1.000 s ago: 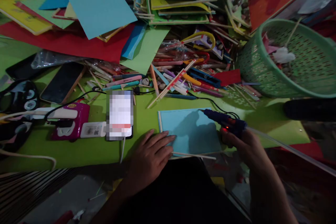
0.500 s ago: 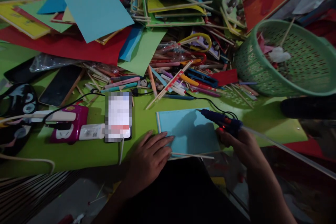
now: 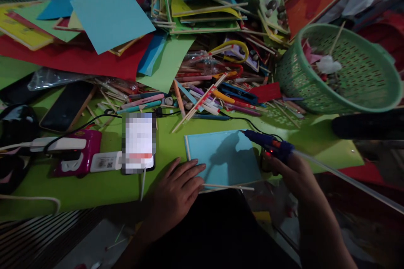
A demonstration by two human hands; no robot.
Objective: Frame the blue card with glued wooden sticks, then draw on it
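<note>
A light blue card (image 3: 222,156) lies flat on the green table (image 3: 94,185), with thin wooden sticks along its left and near edges. My left hand (image 3: 178,191) rests flat on the card's near left corner, fingers stretched out. My right hand (image 3: 292,174) is wrapped round a blue glue gun (image 3: 268,145) at the card's right edge. The gun's nozzle points left over the card's far right corner, a red light glows on its body, and a clear glue stick trails out to the right.
A phone (image 3: 139,142) lies left of the card, beside a magenta power strip (image 3: 78,153). Behind the card is a heap of pens, sticks and scissors (image 3: 217,88), then stacked coloured paper (image 3: 110,12). A green basket (image 3: 341,71) stands at the right.
The view has drifted slightly, so everything sits a little further left. Both hands, the card and the glue gun keep their places relative to each other.
</note>
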